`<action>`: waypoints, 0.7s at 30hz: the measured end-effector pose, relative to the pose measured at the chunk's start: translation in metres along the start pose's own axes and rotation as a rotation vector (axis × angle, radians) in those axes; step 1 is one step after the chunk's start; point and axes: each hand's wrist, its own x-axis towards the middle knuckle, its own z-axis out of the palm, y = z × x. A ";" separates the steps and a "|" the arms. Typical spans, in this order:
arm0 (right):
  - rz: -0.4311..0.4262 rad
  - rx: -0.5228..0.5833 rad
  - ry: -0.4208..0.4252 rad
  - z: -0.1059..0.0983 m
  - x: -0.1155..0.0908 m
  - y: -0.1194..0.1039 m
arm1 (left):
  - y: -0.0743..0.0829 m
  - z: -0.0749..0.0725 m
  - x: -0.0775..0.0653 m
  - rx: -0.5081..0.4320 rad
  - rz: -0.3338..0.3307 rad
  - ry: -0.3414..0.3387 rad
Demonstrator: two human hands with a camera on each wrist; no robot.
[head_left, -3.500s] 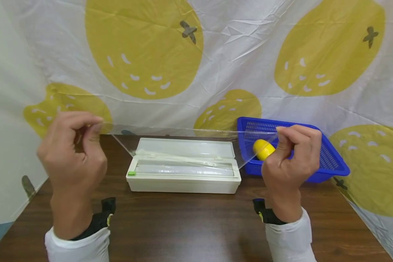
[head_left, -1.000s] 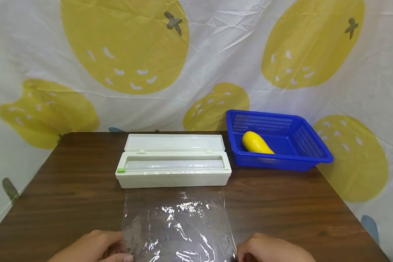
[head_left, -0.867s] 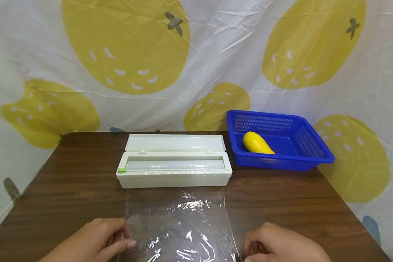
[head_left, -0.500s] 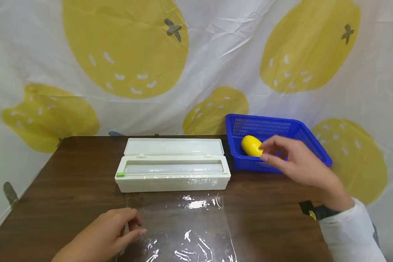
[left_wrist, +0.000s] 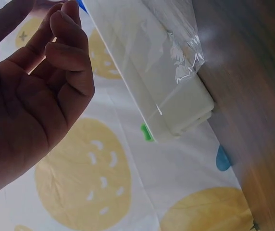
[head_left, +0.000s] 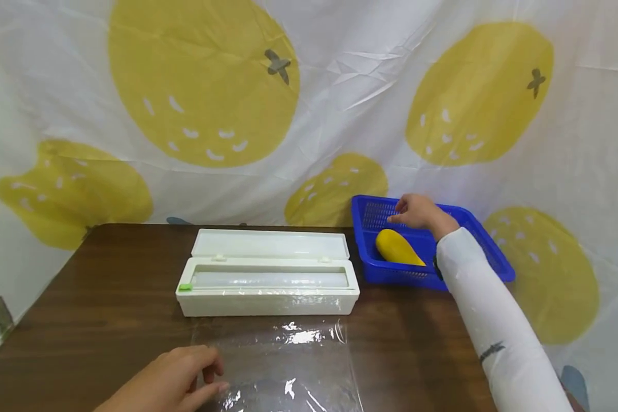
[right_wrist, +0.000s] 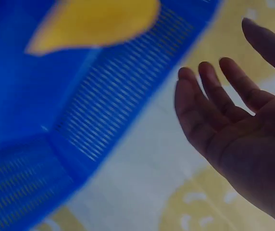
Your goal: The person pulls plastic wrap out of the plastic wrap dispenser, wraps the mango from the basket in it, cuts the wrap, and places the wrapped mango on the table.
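Over the last half second your right hand [head_left: 422,213] has moved from the near side of the basket [head_left: 396,274] to above its inside, beyond the squash [head_left: 395,247]; your left hand [head_left: 172,377] has hardly shifted. From the head, you see the squash lying in the basket, whose walls probably stop it rolling off the desk [head_left: 82,297]. Your left hand is at the left edge of the film [head_left: 283,366], perhaps to keep so light a sheet flat; you cannot tell whether it touches. Behind stands the box [head_left: 268,305], its lid [head_left: 270,244] laid back, presumably so that film can come forward off the roll [head_left: 270,279].

At your left wrist, the fingers are loosely bent and apart, with nothing between them; film drapes over the box's front, apparently uncut.

At your right wrist, the fingers are gently curved, the thumb well apart, likely leaving room for the squash, which is blurred and not touched.
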 end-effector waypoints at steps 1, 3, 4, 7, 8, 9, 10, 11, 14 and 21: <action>0.029 -0.007 -0.039 0.008 0.004 0.004 | -0.001 0.002 0.000 -0.008 0.006 -0.003; 0.091 -0.012 -0.105 0.020 0.008 0.008 | -0.002 0.005 0.000 -0.042 -0.007 -0.023; 0.120 -0.023 -0.127 0.025 0.010 0.010 | -0.002 0.006 0.001 -0.054 -0.004 -0.028; 0.176 -0.072 -0.169 0.031 0.011 0.014 | -0.003 0.009 0.002 -0.067 0.006 -0.024; 0.189 -0.083 -0.177 0.032 0.010 0.015 | -0.002 0.009 0.003 -0.068 0.007 -0.021; 0.195 -0.096 -0.185 0.033 0.009 0.016 | -0.002 0.009 0.004 -0.064 0.015 -0.015; 0.207 -0.104 -0.194 0.033 0.009 0.018 | -0.001 0.009 0.004 -0.057 0.027 -0.006; 0.212 -0.110 -0.206 0.034 0.008 0.019 | -0.001 0.009 0.004 -0.054 0.028 -0.002; 0.232 -0.119 -0.231 0.038 0.005 0.022 | 0.001 0.009 0.005 -0.052 0.033 0.002; 0.240 -0.136 -0.216 0.038 0.005 0.024 | 0.003 0.004 0.010 -0.141 -0.054 -0.092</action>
